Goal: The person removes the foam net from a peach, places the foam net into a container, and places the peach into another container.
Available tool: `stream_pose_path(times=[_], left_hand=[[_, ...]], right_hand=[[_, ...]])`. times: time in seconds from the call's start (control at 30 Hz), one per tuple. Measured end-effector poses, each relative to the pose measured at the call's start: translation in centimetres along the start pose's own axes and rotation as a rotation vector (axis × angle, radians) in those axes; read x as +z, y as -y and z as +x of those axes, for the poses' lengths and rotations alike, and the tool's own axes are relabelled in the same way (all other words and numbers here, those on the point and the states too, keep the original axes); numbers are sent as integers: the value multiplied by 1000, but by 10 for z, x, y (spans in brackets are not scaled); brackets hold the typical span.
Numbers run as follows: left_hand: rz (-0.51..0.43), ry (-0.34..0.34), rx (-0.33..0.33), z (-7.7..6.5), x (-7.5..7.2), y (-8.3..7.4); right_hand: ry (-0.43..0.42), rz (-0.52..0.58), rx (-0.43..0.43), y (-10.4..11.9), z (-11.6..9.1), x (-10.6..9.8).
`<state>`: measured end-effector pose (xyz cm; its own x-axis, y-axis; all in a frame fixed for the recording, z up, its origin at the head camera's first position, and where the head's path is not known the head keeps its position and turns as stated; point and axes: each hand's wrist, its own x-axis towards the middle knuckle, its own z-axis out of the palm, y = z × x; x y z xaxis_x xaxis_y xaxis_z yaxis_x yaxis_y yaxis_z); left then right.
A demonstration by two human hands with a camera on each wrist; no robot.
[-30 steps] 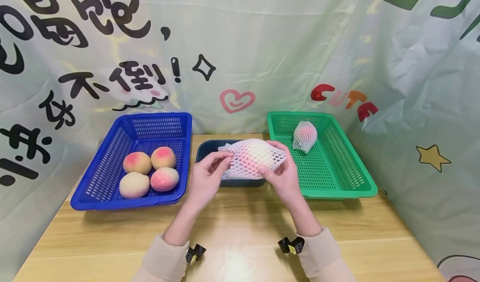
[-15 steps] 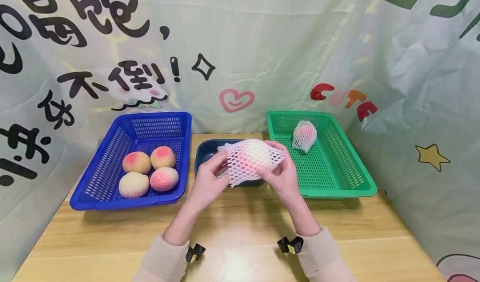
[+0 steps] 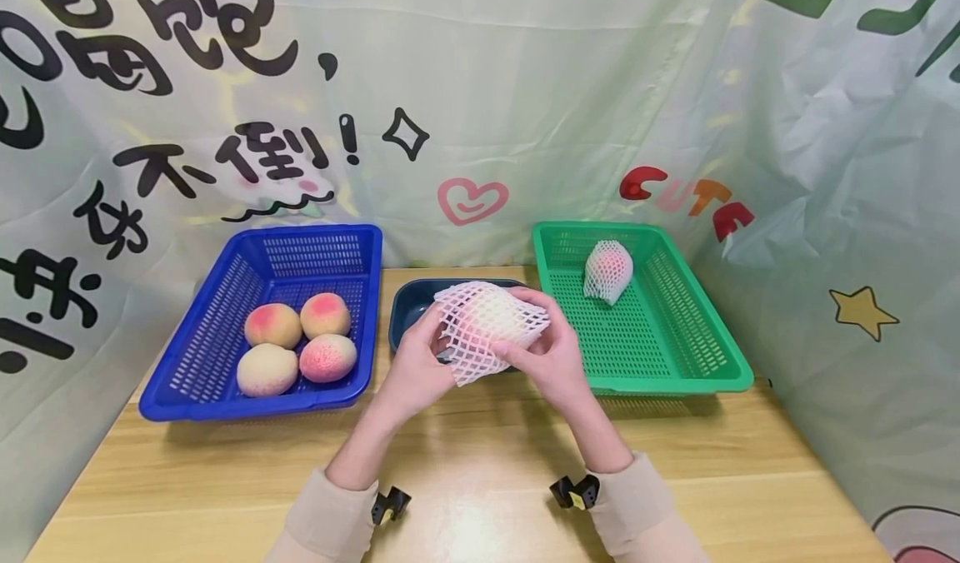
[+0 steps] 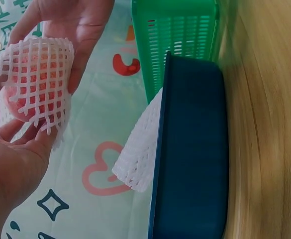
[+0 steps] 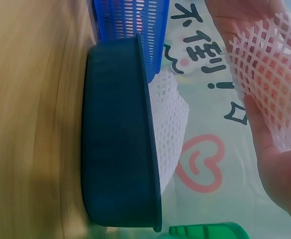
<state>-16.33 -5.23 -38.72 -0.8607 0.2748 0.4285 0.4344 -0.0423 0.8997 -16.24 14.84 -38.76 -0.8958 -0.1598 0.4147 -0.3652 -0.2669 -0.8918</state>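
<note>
A pink and cream peach (image 3: 491,317) is wrapped in a white foam net (image 3: 468,351) and held up between both hands, over the front of a dark blue bin (image 3: 408,301). My left hand (image 3: 420,367) holds its left side, fingers partly hidden behind the net. In the left wrist view, the net's open edge hangs loose over the red peach (image 4: 33,79), near the left fingers. My right hand (image 3: 555,355) grips the right side, thumb across the net's front and fingers behind. White foam nets (image 5: 169,119) stick up from the bin in the right wrist view.
At left stands a blue basket (image 3: 187,338) with several bare peaches (image 3: 273,326). A green basket (image 3: 705,330) at right contains one peach in a net (image 3: 609,271). Both sit on a wooden table (image 3: 480,480) before a printed cloth (image 3: 480,88).
The left fingers have gone from pinching the net's left end to reaching behind it. The net's left edge has spread and drooped, and the right hand has shifted slightly left with the peach.
</note>
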Motion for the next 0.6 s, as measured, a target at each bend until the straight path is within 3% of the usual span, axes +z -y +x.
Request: stream_pose_path(times=[0.3,0.6], left_hand=[[30,-9,-20,0,-1,0],[164,-48,-21,-2,-2,-1]], right_hand=[[19,-15,13,-1,-1,1],[28,-53,-42,-2,0,-2]])
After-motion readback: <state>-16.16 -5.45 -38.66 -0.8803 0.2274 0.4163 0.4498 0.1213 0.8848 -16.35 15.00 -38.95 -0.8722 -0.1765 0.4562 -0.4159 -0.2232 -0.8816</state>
